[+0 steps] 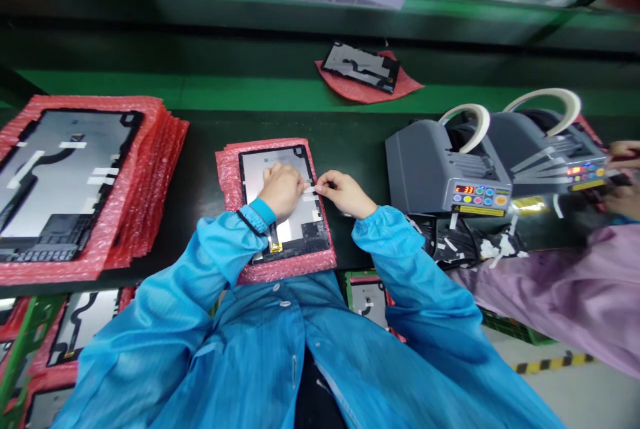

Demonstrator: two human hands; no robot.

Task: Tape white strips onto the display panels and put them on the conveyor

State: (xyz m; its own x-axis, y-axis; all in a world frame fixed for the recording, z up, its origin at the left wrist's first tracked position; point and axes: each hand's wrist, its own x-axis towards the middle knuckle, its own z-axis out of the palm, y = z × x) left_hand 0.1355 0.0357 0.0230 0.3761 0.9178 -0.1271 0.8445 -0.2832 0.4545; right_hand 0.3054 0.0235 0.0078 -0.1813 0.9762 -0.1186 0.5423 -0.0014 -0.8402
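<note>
A tablet screen panel point(255, 164), silver-backed with a black border, lies on pink bubble wrap point(227, 179) in front of me. My left hand point(283, 190) is over the panel, its fingers closed at one end of a short strip of white tape point(311, 189). From the right side, my right hand point(347, 194) pinches the other end at the panel's right edge. More white strips are stuck along that edge just below. A yellow connector point(275, 247) shows at the panel's lower part; my left hand and wrist hide its middle.
A stack of bubble-wrap sheets point(150, 202) with a taped panel point(95, 132) stands left. Two grey tape dispensers point(417, 169) point(533, 149) are right, near a co-worker's sleeve point(565, 282). Another panel point(363, 66) lies at the back. Green crates point(37, 329) hold panels below.
</note>
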